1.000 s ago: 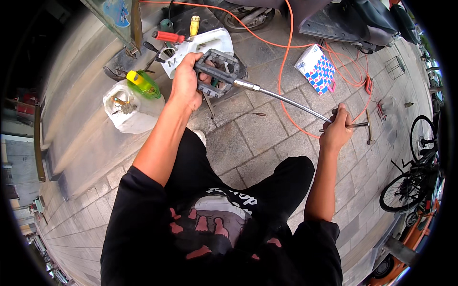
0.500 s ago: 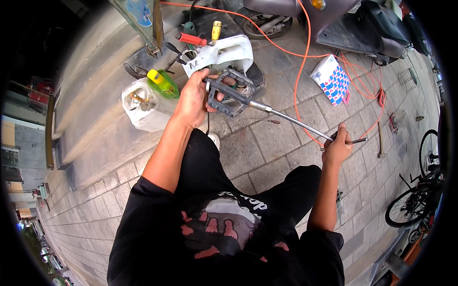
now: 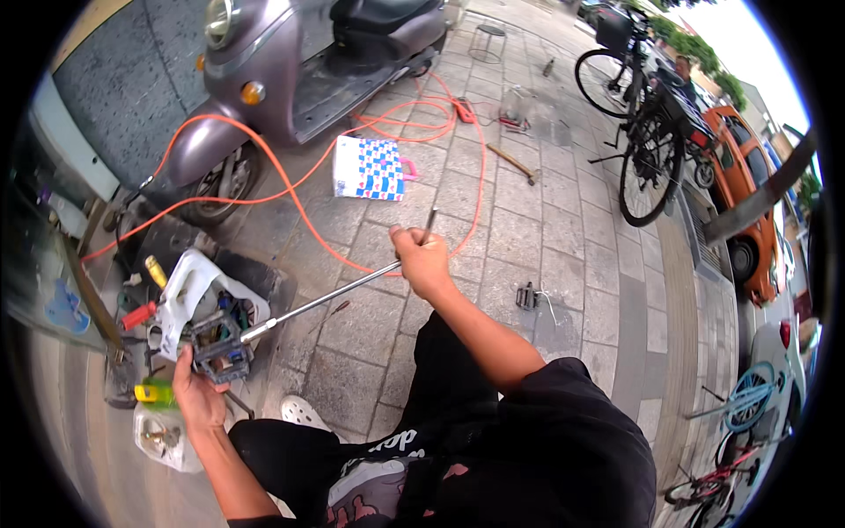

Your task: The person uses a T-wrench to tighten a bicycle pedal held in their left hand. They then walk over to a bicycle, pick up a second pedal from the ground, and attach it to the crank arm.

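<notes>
Head view: a pavement of grey stone slabs (image 3: 528,220) outdoors, seen from above a crouching person in black clothing. The landmark is the bicycle pedal (image 3: 220,348), a dark cage-type pedal held low at the left of the picture. The left hand (image 3: 195,396) is closed around the pedal from below, fingers wrapped on its frame. A long metal rod (image 3: 330,297), a slim handled tool, runs from the pedal up and to the right; its near end meets the pedal and its far end lies in the right hand (image 3: 422,260), which is clenched on it well to the right of the pedal. Just above and behind the pedal stands a white cut-open plastic jug (image 3: 189,286) holding tools, with a red-handled tool (image 3: 138,315) and a yellow-handled tool (image 3: 156,271) beside it. Just below the pedal, at the left wrist, lie a yellow-green bottle (image 3: 157,393) and a white tub (image 3: 163,437) of small parts. Farther above the pedal a purple scooter (image 3: 299,70) is parked, with an orange cable (image 3: 299,202) looping over the slabs and a blue-and-white checked bag (image 3: 368,169) beyond. To the right of the pedal, past the right arm, a second pedal (image 3: 528,297) lies on the slabs; bicycles (image 3: 647,132) stand far to the upper right.
</notes>
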Available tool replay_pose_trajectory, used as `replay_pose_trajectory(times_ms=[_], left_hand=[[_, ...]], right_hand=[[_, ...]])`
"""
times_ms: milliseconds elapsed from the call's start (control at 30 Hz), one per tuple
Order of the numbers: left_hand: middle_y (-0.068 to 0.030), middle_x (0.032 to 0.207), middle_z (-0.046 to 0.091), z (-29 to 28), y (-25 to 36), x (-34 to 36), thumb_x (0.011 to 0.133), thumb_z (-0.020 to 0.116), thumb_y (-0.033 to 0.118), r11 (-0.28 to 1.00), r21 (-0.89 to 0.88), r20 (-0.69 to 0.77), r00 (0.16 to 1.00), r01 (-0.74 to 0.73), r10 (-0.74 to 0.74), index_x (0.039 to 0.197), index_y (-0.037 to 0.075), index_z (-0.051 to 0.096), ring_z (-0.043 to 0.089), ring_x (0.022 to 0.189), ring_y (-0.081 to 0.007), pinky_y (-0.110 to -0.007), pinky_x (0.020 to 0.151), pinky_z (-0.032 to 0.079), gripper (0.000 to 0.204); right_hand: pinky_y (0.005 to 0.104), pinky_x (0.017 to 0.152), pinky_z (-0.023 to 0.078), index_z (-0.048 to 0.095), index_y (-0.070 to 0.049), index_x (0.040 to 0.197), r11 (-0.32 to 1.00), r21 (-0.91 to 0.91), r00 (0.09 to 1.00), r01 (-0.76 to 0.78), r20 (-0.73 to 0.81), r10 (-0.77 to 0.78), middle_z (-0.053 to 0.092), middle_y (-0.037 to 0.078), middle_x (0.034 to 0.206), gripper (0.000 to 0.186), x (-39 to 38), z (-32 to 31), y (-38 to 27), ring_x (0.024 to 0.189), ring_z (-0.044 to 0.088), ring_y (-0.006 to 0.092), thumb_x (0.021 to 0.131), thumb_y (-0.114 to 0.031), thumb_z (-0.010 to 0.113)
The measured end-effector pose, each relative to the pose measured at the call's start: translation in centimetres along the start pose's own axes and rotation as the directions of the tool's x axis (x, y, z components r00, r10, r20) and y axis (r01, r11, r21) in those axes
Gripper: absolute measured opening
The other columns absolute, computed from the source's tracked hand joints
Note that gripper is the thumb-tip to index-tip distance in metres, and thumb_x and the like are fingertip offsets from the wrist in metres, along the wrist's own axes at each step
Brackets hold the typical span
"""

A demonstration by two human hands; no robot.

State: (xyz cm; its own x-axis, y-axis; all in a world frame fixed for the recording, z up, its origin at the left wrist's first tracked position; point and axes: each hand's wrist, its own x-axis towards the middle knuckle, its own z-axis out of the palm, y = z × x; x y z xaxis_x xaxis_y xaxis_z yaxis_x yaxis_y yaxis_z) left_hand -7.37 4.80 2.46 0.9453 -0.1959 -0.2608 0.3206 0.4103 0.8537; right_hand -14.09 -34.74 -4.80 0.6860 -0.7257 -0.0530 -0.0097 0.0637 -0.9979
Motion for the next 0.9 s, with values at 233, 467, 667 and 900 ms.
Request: replay_pose_trajectory(times_ms=[233, 467, 667, 900], left_hand=[[-0.0047, 0.097, 0.069, -0.7, -1.2, 4.2, 0.101, 0.064, 0.032, 0.99, 0.137, 0.122, 0.993, -0.019, 0.002, 0.114, 0.009, 0.063, 0.058, 0.067, -0.0078, -0.022, 0.04, 0.032, 0.026], [-0.009, 0.106, 0.072, 2.2, -0.7, 4.8, 0.103, 0.063, 0.032, 0.984, 0.166, 0.224, 0.969, 0.068, -0.105, 0.12, 0.002, 0.064, 0.068, 0.075, -0.0152, -0.025, 0.047, 0.049, 0.035], [-0.0079, 0.111, 0.074, -0.2, -1.7, 5.0, 0.103, 0.064, 0.03, 0.976, 0.067, 0.244, 0.945, 0.207, -0.218, 0.123, 0.004, 0.063, 0.073, 0.084, -0.0184, -0.028, 0.05, 0.055, 0.033], [-0.0075, 0.115, 0.073, -1.3, -2.4, 3.5, 0.101, 0.067, 0.034, 0.977, -0.03, 0.208, 0.958, 0.209, -0.198, 0.127, 0.005, 0.063, 0.071, 0.094, -0.0201, -0.033, 0.074, 0.061, 0.039]], right_hand=[[0.0325, 0.052, 0.037, 0.051, -0.008, 0.06, 0.999, -0.018, 0.999, 0.046, -0.023, -0.046, 0.049, -0.004, 0.058, 0.045, -1.5, -4.0, -1.2, 0.057, 0.042, 0.006, 0.096, -0.031, 0.065], [0.0359, 0.053, 0.04, 0.056, -0.004, 0.063, 0.995, -0.082, 0.993, -0.061, -0.107, 0.052, 0.053, 0.001, 0.057, 0.045, -1.8, -4.7, 3.0, 0.055, 0.048, 0.0111, 0.094, -0.036, 0.064], [0.0377, 0.054, 0.042, 0.057, -0.003, 0.065, 0.984, -0.094, 0.988, -0.153, -0.05, 0.149, 0.056, 0.004, 0.061, 0.041, -2.5, -4.3, 2.7, 0.056, 0.051, 0.0133, 0.09, -0.034, 0.063], [0.0336, 0.045, 0.034, 0.053, -0.009, 0.067, 0.972, 0.0, 0.972, -0.236, 0.009, 0.236, 0.05, -0.001, 0.061, 0.035, -2.6, -3.8, 3.4, 0.05, 0.042, 0.0097, 0.091, -0.031, 0.067]])
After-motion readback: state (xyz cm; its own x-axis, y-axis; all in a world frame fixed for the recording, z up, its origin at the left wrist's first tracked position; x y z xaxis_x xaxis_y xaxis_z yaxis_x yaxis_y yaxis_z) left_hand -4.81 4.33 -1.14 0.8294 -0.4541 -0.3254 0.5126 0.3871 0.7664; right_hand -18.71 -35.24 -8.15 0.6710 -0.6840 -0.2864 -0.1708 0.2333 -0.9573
